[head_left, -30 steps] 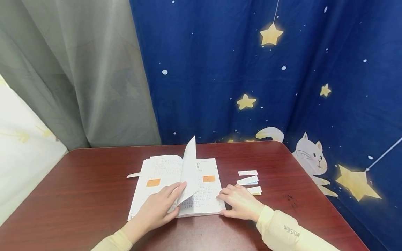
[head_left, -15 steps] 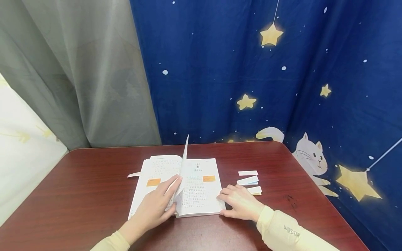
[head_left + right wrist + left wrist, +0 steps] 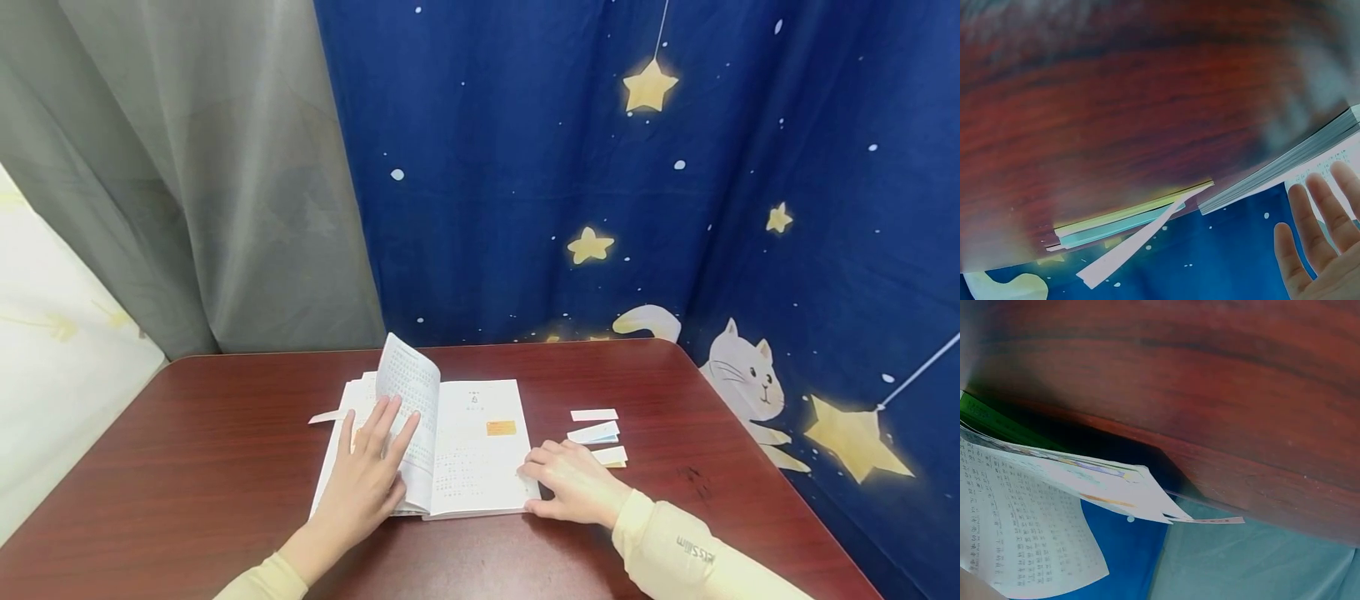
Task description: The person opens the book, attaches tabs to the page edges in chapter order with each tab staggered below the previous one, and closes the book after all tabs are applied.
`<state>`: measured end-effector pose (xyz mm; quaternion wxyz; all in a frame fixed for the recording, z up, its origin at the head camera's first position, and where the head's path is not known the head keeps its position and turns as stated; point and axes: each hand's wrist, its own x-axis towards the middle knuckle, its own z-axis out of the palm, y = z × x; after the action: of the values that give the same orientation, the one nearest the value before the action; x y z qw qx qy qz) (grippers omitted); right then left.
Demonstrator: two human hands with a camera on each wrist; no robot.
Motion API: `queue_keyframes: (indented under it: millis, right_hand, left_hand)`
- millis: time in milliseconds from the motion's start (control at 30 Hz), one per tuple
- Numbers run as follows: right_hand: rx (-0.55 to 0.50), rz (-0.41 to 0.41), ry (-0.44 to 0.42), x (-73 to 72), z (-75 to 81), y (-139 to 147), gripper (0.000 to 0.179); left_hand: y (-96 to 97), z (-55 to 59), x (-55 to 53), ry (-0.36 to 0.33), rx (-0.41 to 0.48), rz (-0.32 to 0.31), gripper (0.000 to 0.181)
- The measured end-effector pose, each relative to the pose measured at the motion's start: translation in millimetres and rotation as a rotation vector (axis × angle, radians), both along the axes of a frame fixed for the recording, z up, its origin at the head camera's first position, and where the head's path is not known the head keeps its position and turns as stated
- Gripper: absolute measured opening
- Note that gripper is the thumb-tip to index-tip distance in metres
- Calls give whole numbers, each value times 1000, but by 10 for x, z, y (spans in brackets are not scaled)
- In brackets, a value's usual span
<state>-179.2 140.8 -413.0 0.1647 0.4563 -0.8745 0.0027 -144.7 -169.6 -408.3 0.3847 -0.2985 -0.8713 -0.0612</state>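
Note:
An open book (image 3: 480, 487) with printed text lies on the table. One of its leaves (image 3: 411, 383) is raised and leans over to the left. My left hand (image 3: 362, 479) lies against that leaf, fingers spread and straight. The right page carries an orange sticky note (image 3: 501, 427). On the book's right edge rests my right hand (image 3: 573, 483); its fingers look extended in the right wrist view. A pale paper tab (image 3: 326, 417) sticks out from the book's left side, also seen beside the page (image 3: 1022, 531) in the left wrist view.
Right of the book lie a pinkish paper strip (image 3: 594, 415), a white-and-blue one (image 3: 594, 432) and a white-and-yellow one (image 3: 610, 457). The brown table (image 3: 187, 467) ends at a far edge before grey and blue curtains (image 3: 487, 208).
My left hand has moved left and its fingers have spread. The leaf has swung from upright over to the left, uncovering the right page. The right hand stays in place.

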Motion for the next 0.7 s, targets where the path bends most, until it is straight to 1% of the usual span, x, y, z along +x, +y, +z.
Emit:
queue_keyframes:
  millis: [133,200,400,600,700]
  right_hand:
    - [0,-11,-8,-2,15,-2,36]
    - [0,-16,-16,-1,21,-2,36]
    - [-1,-20,-21,-7,20,-2,35]
    - [-9,-16,-19,-17,11,-8,35]
    - [-13,-16,-20,-20,6,-13,35]
  left_hand:
    - [-20,-3,5,-25,-7,15,72]
    - [-31,-4,7,-32,-18,46,71]
    - [-79,0,27,-65,-69,176,60]
    - [-133,-12,57,-102,-97,245,48]
    - [-149,-33,82,-152,-143,271,45]
